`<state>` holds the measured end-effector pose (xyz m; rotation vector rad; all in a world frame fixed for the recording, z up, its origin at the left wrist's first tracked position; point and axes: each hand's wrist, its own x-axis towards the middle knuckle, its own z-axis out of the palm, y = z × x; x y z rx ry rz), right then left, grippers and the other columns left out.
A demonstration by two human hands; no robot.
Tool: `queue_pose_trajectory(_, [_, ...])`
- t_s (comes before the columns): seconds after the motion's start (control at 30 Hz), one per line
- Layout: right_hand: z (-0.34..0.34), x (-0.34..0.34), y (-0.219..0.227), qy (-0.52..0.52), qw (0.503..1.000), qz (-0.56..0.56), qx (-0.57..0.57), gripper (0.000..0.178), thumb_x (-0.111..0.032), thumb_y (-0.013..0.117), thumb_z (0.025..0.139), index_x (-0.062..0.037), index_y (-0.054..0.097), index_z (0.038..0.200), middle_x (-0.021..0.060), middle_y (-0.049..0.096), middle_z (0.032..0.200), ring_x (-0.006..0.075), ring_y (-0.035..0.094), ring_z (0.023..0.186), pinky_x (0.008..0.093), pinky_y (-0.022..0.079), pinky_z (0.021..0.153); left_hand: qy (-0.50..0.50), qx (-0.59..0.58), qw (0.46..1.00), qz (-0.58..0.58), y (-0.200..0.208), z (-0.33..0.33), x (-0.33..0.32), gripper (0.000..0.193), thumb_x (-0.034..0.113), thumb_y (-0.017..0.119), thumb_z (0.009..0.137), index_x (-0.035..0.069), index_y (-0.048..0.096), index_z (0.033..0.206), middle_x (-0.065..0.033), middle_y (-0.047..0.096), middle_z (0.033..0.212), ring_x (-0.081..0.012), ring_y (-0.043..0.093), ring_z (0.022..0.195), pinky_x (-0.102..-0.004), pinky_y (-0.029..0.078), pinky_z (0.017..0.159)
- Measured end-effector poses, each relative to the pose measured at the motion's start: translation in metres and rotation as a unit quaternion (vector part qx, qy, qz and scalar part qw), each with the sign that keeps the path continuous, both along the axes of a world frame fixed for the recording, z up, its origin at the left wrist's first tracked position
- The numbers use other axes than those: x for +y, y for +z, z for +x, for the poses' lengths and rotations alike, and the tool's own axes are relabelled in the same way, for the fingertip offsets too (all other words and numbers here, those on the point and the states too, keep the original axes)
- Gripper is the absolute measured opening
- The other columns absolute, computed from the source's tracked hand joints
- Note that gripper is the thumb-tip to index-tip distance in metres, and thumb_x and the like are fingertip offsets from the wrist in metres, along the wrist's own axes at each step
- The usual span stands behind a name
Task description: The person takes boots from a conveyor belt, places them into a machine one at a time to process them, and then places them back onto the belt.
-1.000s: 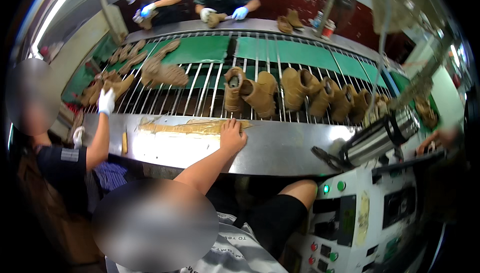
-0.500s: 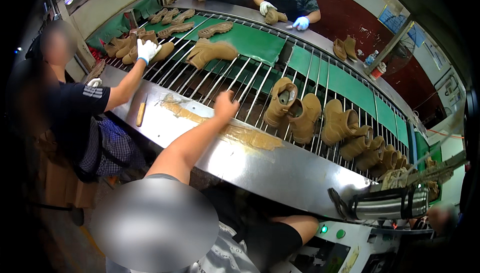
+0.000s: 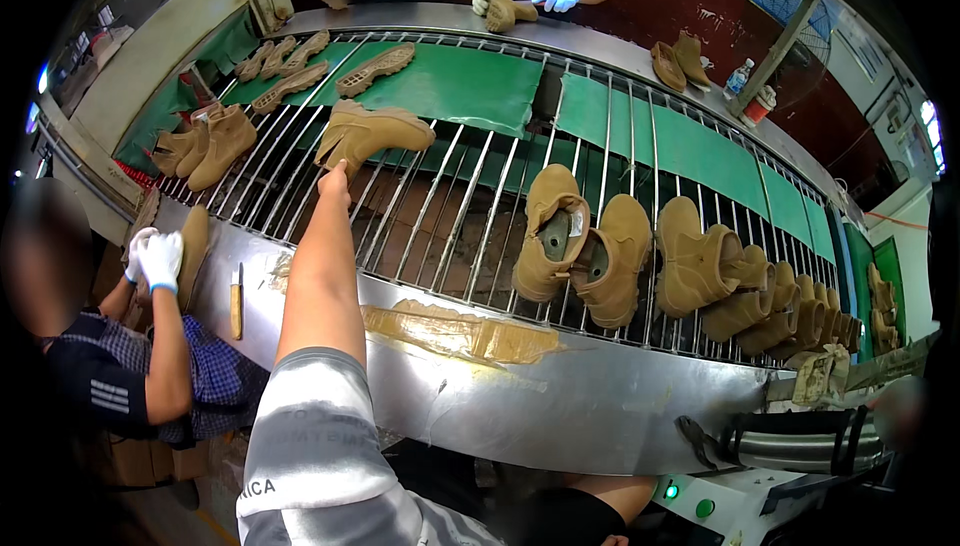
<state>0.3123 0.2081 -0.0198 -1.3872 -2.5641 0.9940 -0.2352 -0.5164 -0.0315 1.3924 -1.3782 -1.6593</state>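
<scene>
My left hand (image 3: 337,182) reaches far over the rack, its fingers closed at the shaft end of a tan ankle boot (image 3: 378,132). This boot lies on its side across the metal bars, toe to the right. My fingers are partly hidden by the wrist and the boot. My right hand does not show clearly; only a sliver of skin appears at the lower edge. Right of my arm, a pair of tan boots (image 3: 552,236) stands on the rack, insides visible. Beyond the held boot lie several loose tan soles (image 3: 376,69).
A steel ledge (image 3: 620,386) runs along the rack's near side, with a knife (image 3: 236,304) on it. At left, a co-worker's gloved hands (image 3: 158,258) handle a boot. More boots (image 3: 790,311) line the right. Across the rack, another person holds a boot (image 3: 508,13). A steel flask (image 3: 800,443) is at lower right.
My left hand has moved left and farther out, from above the bars onto the boot. The co-worker at left has brought a boot from the rack to the ledge. The view has shifted.
</scene>
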Motion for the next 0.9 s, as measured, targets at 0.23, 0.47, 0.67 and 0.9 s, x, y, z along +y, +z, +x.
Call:
queue_pose_trajectory(0.23, [-0.003, -0.016, 0.02, 0.044, 0.995, -0.05, 0.074, 0.027, -0.022, 0.053, 0.091, 0.0015, 0.062, 0.099, 0.0196, 0.064, 0.095, 0.0302, 0.057, 0.083, 0.0398, 0.046, 0.08, -0.277, -0.171, 0.804, -0.497, 0.059, -0.002, 0.056, 0.043, 0.034, 0.051, 0.085, -0.005, 0.067, 0.092, -0.0299, 0.064, 0.095, -0.0446, 0.061, 0.094, -0.0485, 0.047, 0.085])
queue_pose_trajectory(0.47, [-0.007, -0.035, 0.015, -0.061, 0.989, -0.03, 0.13, 0.022, -0.01, 0.051, 0.089, -0.0027, 0.038, 0.073, 0.0037, 0.034, 0.065, 0.0155, 0.033, 0.054, 0.031, 0.034, 0.054, -0.353, -0.222, 0.759, -0.5, 0.161, 0.048, 0.097, 0.043, 0.034, 0.049, 0.087, -0.003, 0.07, 0.09, -0.0278, 0.066, 0.092, -0.0417, 0.065, 0.092, -0.0477, 0.05, 0.084])
queue_pose_trajectory(0.67, [-0.002, -0.036, 0.02, -0.017, 0.986, -0.018, 0.165, 0.019, -0.01, 0.051, 0.088, -0.0015, 0.04, 0.074, 0.007, 0.038, 0.066, 0.0187, 0.038, 0.059, 0.0333, 0.039, 0.06, -0.303, -0.309, 0.696, -0.573, 0.155, 0.094, 0.079, 0.056, 0.044, 0.041, 0.096, 0.0, 0.071, 0.079, -0.0217, 0.068, 0.078, -0.0382, 0.067, 0.081, -0.0507, 0.051, 0.074])
queue_pose_trajectory(0.9, [-0.01, -0.043, 0.028, -0.004, 0.988, 0.003, 0.154, 0.017, -0.009, 0.053, 0.085, -0.0002, 0.044, 0.073, 0.0094, 0.041, 0.066, 0.0203, 0.042, 0.061, 0.0346, 0.04, 0.061, -0.457, -0.314, 0.594, -0.582, 0.162, 0.099, 0.116, 0.045, 0.043, 0.058, 0.086, 0.001, 0.066, 0.1, -0.0215, 0.069, 0.095, -0.0379, 0.066, 0.093, -0.0468, 0.052, 0.082])
